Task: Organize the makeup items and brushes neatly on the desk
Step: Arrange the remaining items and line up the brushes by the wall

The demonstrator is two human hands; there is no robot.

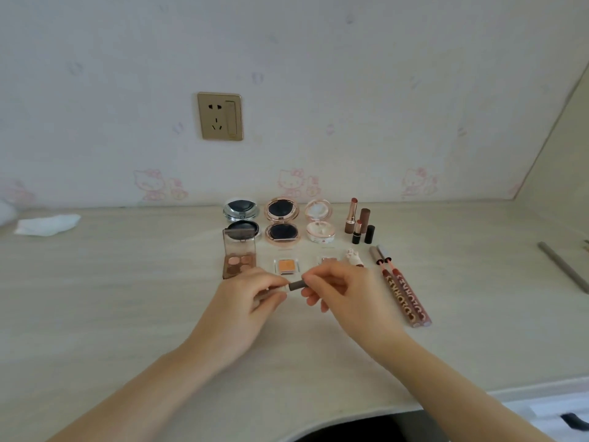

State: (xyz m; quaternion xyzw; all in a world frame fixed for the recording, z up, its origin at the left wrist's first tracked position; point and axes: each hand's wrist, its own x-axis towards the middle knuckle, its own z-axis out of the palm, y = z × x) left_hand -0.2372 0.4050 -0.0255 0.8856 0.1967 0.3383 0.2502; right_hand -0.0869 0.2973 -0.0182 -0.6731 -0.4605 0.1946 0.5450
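Observation:
My left hand (255, 298) and my right hand (344, 291) meet over the middle of the desk (127, 298) and both pinch a thin grey-brown makeup pen (297, 285) held level between them. Behind the hands lie an open brown eyeshadow palette (239, 261), a small orange pan (286, 265) and a pale pan (326, 260), partly hidden by my right fingers. Three open compacts stand in a row at the back: black (241, 223), rose-gold (282, 223), white (319, 223). Lipsticks (358, 223) stand to their right. Two lip gloss tubes (403, 295) lie side by side.
A white tissue (47, 224) lies at the far left by the wall. A long grey stick (564, 271) lies near the right edge. A gold wall socket (220, 116) sits above the compacts. The desk's curved front edge runs below my forearms.

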